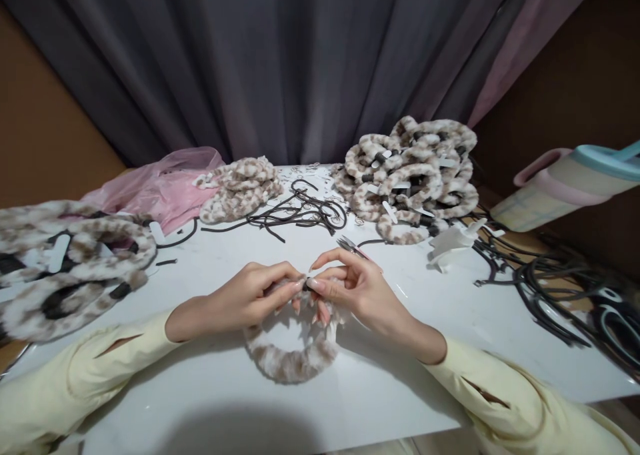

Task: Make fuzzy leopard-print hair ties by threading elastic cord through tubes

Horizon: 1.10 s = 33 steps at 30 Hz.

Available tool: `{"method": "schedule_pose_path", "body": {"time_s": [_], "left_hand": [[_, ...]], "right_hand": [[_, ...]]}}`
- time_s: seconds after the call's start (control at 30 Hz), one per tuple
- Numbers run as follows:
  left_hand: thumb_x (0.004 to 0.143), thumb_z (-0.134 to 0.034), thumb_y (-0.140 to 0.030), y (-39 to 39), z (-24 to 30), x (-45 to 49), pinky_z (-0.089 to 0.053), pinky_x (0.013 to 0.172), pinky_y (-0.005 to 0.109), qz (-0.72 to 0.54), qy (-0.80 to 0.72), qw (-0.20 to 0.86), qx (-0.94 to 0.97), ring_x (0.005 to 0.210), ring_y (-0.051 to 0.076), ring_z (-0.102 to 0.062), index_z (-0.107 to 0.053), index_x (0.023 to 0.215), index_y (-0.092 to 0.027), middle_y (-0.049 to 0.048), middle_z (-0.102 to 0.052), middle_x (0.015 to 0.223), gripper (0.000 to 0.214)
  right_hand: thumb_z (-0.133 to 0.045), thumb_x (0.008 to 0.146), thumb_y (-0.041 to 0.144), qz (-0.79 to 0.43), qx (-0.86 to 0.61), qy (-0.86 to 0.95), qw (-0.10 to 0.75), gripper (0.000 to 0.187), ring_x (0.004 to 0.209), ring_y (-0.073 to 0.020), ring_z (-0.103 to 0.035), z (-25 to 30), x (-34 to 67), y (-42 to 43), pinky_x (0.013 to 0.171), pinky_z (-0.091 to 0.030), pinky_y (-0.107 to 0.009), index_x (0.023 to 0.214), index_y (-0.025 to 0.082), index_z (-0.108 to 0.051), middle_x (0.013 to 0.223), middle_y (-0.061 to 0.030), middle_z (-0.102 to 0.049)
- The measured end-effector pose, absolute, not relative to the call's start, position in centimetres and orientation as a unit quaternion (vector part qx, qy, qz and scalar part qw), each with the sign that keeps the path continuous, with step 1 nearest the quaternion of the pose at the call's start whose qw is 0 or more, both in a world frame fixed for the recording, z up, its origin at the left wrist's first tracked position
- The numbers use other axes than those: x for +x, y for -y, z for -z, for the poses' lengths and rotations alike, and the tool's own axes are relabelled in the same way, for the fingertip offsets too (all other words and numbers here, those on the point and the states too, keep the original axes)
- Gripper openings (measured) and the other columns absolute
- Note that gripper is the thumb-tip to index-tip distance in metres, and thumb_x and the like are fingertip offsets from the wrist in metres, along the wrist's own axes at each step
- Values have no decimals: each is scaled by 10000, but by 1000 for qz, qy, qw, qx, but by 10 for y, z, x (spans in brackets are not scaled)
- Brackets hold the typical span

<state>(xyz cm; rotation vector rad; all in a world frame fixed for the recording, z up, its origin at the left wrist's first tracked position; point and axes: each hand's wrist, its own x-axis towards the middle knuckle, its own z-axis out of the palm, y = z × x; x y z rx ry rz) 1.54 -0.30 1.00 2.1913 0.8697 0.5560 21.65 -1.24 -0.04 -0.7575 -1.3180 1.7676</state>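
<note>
Both hands meet at the far side of a fluffy white and brown ring (293, 361), which hangs down toward me over the white table (240, 401). My left hand (255, 293) is closed, with its thumb and fingers pinching the ring near a small dark spot at its top. My right hand (355, 285) pinches the same place from the right, its thumb and forefinger close to the left thumb. The fingers cover most of the dark spot, so its detail cannot be made out. Just behind my right hand lies a pair of metal-tipped pliers (349, 243), partly hidden.
Finished-looking fluffy rings (415, 175) are heaped at the back right, others (107, 255) at the left. More fluffy pieces (243, 185) lie beside a pink plastic bag (165, 181). Black cords (310, 211) lie in the middle; cables (545, 281) and a tumbler (560, 188) stand right.
</note>
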Motion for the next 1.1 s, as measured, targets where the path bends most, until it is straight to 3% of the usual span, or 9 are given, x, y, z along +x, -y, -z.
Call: {"method": "schedule_pose_path", "body": {"time_s": [0.4, 0.5, 0.67, 0.83, 0.97, 1.1], "left_hand": [[914, -469, -292, -3, -23, 10, -354, 488, 119, -163, -315, 406, 842, 511, 46, -503, -609, 921, -133, -36, -605, 614, 213], [908, -485, -254, -2, -20, 12, -366, 495, 107, -189, -312, 370, 854, 503, 40, -525, -606, 889, -132, -38, -619, 610, 173], [914, -464, -188, 0, -16, 10, -380, 505, 106, -233, -279, 268, 892, 516, 42, -552, -591, 916, -144, -26, -644, 667, 135], [940, -392, -173, 2, -9, 7, -430, 648, 154, -250, -210, 164, 931, 689, 98, -600, -559, 1004, -137, 39, -656, 796, 182], [940, -352, -157, 2, -4, 7, -413, 611, 179, -233, -187, 153, 942, 636, 112, -548, -554, 1012, -119, 37, -596, 722, 217], [941, -342, -184, -4, -11, 4, -411, 636, 187, -161, -227, 202, 939, 682, 123, -564, -568, 982, -137, 51, -605, 779, 234]], "right_hand": [[-708, 756, 299, -714, -292, 509, 382, 317, 476, -125, -616, -2, 217, 13, 532, -522, -269, 912, 193, -454, 608, 32, -647], [-705, 760, 306, -721, -288, 517, 360, 326, 549, -135, -649, -1, 219, 11, 572, -528, -264, 949, 188, -468, 642, 30, -642], [-732, 729, 246, -733, -260, 546, 311, 375, 748, -136, -677, -4, 230, 3, 680, -537, -251, 1010, 184, -492, 884, -14, -662], [-681, 773, 281, -696, -306, 596, 258, 222, 705, -137, -661, -7, 237, -2, 683, -525, -259, 902, 140, -567, 744, -26, -676], [-636, 794, 226, -587, -336, 677, 291, 120, 685, -147, -664, -1, 234, 4, 633, -516, -242, 855, 146, -570, 735, -38, -688], [-496, 850, 125, -298, -328, 826, 349, 146, 754, -152, -666, 9, 233, 11, 636, -524, -239, 962, 170, -577, 863, -60, -700]]}}
